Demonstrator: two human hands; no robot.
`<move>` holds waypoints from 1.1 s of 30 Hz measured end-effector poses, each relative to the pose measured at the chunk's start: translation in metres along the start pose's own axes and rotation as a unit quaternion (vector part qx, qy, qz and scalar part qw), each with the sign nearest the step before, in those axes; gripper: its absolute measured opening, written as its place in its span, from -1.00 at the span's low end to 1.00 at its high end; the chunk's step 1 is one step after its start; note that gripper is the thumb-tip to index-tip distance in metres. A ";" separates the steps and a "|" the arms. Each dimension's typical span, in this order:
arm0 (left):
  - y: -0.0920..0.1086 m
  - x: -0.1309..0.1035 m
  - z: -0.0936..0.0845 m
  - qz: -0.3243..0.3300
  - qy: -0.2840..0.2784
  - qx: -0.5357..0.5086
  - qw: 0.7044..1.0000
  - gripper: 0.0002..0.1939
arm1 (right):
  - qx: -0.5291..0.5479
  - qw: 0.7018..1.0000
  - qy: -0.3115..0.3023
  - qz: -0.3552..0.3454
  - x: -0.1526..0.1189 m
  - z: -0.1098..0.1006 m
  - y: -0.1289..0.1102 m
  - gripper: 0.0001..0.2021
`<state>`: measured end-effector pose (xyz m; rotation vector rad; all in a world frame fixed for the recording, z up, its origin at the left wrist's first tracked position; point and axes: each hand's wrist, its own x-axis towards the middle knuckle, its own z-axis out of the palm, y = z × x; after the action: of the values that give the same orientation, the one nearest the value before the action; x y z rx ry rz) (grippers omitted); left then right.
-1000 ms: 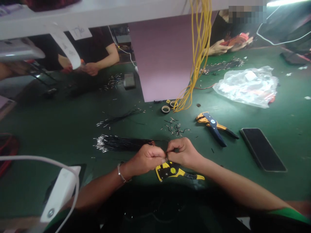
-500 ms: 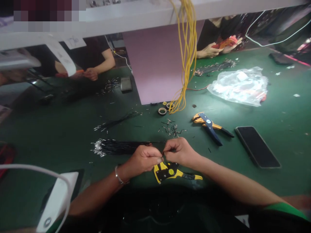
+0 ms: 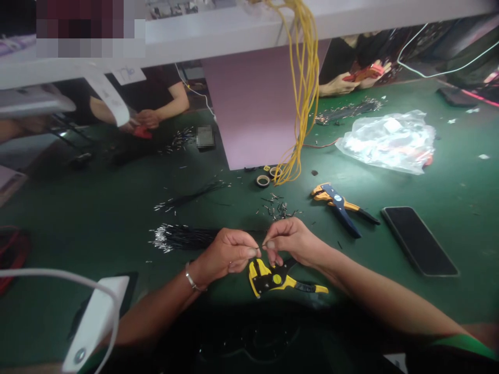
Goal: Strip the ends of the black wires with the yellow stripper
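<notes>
My left hand point(image 3: 236, 251) and my right hand point(image 3: 287, 240) meet fingertip to fingertip, each pinching a thin black wire point(image 3: 261, 248). Only a short stretch of the wire shows between the fingers; the rest is hidden. Just below them lies a yellow and black wire stripper point(image 3: 275, 279) on the green table. Behind my left hand a bundle of black wires point(image 3: 191, 237) lies flat, its pale ends fanned out to the left. Short wire scraps point(image 3: 279, 209) are scattered beyond my right hand.
A second wire stripper point(image 3: 338, 203), orange and blue, and a phone point(image 3: 420, 240) lie to the right. Tape rolls point(image 3: 262, 181), hanging yellow cables point(image 3: 306, 93) and a clear plastic bag point(image 3: 388, 140) are farther back. A white power strip point(image 3: 97, 322) sits at left. Co-workers' hands point(image 3: 148, 119) hold red tools opposite.
My fingers have shifted on the wire, and more fingers of my right hand show below the pinch. The view has moved slightly. At far left, a co-worker's red tool has tilted downward.
</notes>
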<state>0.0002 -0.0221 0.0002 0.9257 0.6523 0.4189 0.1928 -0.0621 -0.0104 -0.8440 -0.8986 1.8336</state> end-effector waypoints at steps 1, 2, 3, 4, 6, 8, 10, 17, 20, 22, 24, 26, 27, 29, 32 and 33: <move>0.000 0.000 0.000 -0.001 0.001 0.000 1.000 -0.89 | 0.004 1.000 -0.007 -0.004 0.000 -0.001 0.000 -0.93; 0.001 0.000 0.000 -0.001 0.001 0.003 1.000 -0.89 | 0.008 1.000 -0.014 -0.008 0.000 -0.001 0.000 -0.93; 0.001 0.000 0.001 -0.002 0.003 0.008 1.000 -0.89 | 0.011 1.000 -0.020 -0.012 0.000 -0.002 0.000 -0.92; 0.001 0.000 0.001 -0.001 0.006 0.014 1.000 -0.88 | 0.013 0.999 -0.026 -0.016 0.000 -0.002 0.000 -0.92; 0.001 0.000 0.000 -0.002 0.012 0.026 1.000 -0.88 | 0.013 0.999 -0.034 -0.020 -0.001 -0.003 0.000 -0.91; 0.000 -0.001 -0.001 0.000 0.014 0.032 0.999 -0.87 | 0.010 0.999 -0.038 -0.023 -0.001 -0.003 0.000 -0.90; -0.001 0.000 -0.002 0.007 0.010 0.034 0.999 -0.87 | 0.010 0.999 -0.038 -0.026 -0.001 -0.003 0.000 -0.88; -0.004 0.001 -0.006 0.012 0.000 0.013 1.000 -0.89 | 0.014 0.999 -0.036 -0.028 0.000 -0.003 0.000 -0.88; -0.004 0.001 -0.006 0.008 -0.003 0.012 1.000 -0.90 | 0.012 0.999 -0.036 -0.027 -0.001 -0.003 0.000 -0.89; -0.004 0.002 -0.006 0.007 -0.002 0.013 1.000 -0.90 | 0.006 0.999 -0.033 -0.028 0.000 -0.004 0.001 -0.89; -0.003 0.002 -0.005 0.005 0.001 0.014 1.000 -0.90 | -0.008 0.999 -0.022 -0.036 0.001 -0.006 0.002 -0.90; -0.002 0.003 -0.005 0.004 0.008 0.016 1.000 -0.90 | -0.034 0.998 0.003 -0.053 0.002 -0.008 0.002 -0.92; -0.001 0.004 -0.004 0.005 0.012 0.016 1.000 -0.90 | -0.051 0.996 0.021 -0.068 0.002 -0.009 0.000 -0.93; 0.001 0.005 -0.004 0.010 0.027 0.015 0.999 -0.89 | -0.084 0.988 0.059 -0.111 -0.004 -0.008 -0.008 -0.93; 0.003 0.006 -0.002 0.022 0.056 0.008 0.998 -0.90 | -0.140 0.966 0.087 -0.198 -0.025 0.002 -0.033 -0.76; 0.003 0.007 -0.002 0.027 0.062 0.005 0.998 -0.90 | -0.176 0.953 0.094 -0.227 -0.034 0.005 -0.043 -0.67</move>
<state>0.0034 -0.0154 -0.0005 0.9335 0.7443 0.5246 0.2190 -0.0801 0.0352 -0.9188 -1.2014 1.1933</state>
